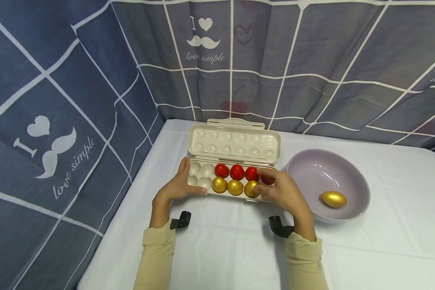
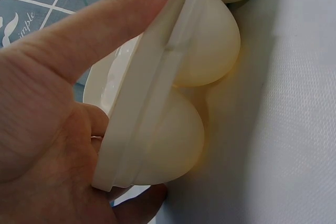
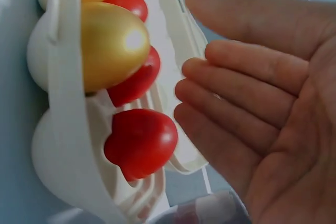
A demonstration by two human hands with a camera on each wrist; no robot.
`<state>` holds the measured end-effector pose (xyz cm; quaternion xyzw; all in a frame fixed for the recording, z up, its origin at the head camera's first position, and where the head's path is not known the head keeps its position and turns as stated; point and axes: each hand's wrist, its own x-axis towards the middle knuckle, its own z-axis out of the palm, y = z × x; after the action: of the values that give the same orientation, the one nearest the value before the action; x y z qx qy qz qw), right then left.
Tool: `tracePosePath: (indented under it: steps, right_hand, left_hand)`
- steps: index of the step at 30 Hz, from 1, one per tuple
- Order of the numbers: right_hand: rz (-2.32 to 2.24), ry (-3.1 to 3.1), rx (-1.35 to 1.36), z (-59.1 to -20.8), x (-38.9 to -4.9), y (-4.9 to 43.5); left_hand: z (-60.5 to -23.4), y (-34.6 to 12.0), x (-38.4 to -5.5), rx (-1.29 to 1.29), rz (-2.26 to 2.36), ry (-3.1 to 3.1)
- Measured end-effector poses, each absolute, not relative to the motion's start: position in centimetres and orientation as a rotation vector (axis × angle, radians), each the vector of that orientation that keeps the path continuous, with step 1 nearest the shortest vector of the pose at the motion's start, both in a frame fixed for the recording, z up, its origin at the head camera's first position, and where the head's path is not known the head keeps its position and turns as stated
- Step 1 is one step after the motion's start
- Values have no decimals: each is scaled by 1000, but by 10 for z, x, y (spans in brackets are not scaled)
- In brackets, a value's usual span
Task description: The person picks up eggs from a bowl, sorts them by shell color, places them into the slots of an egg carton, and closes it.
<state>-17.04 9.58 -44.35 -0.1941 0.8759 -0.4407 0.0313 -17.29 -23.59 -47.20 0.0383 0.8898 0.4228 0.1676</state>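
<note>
A cream egg carton (image 1: 235,156) lies with its lid folded back on the table. My left hand (image 1: 177,185) grips its left end, thumb along the front rim; the left wrist view shows the carton's rim (image 2: 139,93) between thumb and fingers. Several red eggs (image 1: 237,172) stand in the back row, and three gold eggs (image 1: 235,187) in the front row. My right hand (image 1: 280,189) hovers at the carton's right end, partly covering the rightmost red egg. In the right wrist view its fingers are extended and hold nothing, near a red egg (image 3: 144,142).
To the right of the carton is a light purple bowl (image 1: 311,169) with one gold egg (image 1: 334,199) inside. White cloth (image 1: 232,241) covers the table. Patterned blue-grey curtains (image 1: 261,48) hang behind and on the left. Each wrist wears a black mount (image 1: 181,220).
</note>
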Motion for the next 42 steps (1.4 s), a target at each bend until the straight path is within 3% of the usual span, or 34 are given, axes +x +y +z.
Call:
tracePosePath:
  steps: [15, 42]
  right_hand:
    - [-1614, 2662, -513, -438, -172, 123]
    - [-1592, 2832, -308, -435, -158, 175]
  left_hand:
    - [-471, -236, -172, 108, 1191, 2536]
    - [-471, -236, -172, 132, 1203, 2534]
